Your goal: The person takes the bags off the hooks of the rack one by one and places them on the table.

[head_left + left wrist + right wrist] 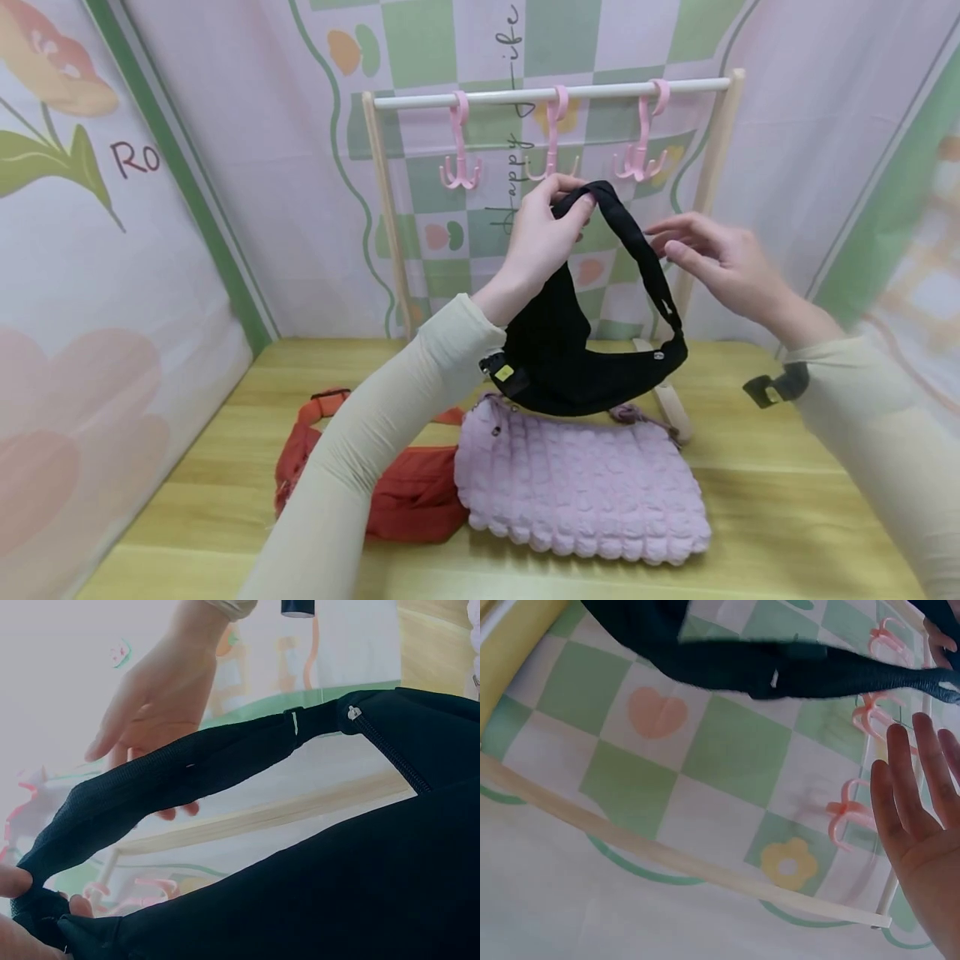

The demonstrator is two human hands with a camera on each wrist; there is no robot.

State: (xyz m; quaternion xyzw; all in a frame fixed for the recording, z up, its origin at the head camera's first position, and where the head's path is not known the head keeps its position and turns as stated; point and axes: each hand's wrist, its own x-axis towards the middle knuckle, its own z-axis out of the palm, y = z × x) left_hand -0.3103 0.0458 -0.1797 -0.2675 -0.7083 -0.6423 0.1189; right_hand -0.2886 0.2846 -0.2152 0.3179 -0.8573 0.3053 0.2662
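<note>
A black shoulder bag (600, 379) hangs in the air by its strap in the head view. My left hand (551, 221) pinches the top of that strap between thumb and fingers. The bag's zipper pull (354, 712) shows near the strap's end in the left wrist view. To the right of the strap is my right hand (723, 258), its fingers extended and holding nothing. In the right wrist view that hand (926, 825) is spread, apart from the strap. Below the bag, a pink puffy bag (585, 492) and a red bag (420, 492) lie on the wooden table (780, 500).
Behind the black bag stands a rack with a white rail (510, 96) and wooden posts (386, 208). Three pink hooks hang from it: a left hook (459, 150), a middle hook (553, 133) and a right hook (641, 146). A patterned curtain (262, 167) closes the back.
</note>
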